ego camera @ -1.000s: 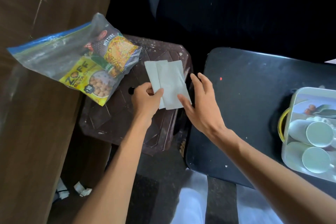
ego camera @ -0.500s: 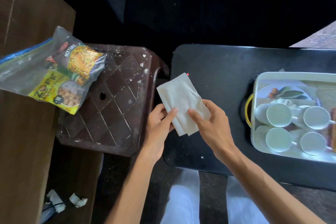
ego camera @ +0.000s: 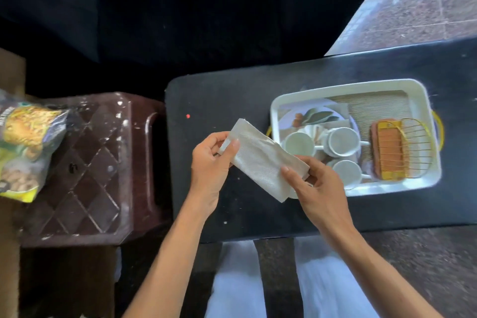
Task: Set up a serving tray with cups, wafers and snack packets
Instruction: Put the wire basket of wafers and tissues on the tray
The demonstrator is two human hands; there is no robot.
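Right, the folded napkin [ego camera: 260, 160] hung at the tray's [ego camera: 428, 100] left edge, left hand [ego camera: 209, 170] pinching its far end, right hand [ego camera: 320, 188] pinching its near end. The smart play was laying it flat, clear of the cups [ego camera: 299, 143] and wafers [ego camera: 387, 150]. Snack packets [ego camera: 23, 147], well left of the tray, were cut off; whatever sat beneath the right hand was hidden.

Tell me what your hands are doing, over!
Left hand and right hand both pinch the paper napkin, over the black table. Tray already holds cups and wafers. Snack packets far left, at brown stool's edge, not on tray. Nothing blocking.
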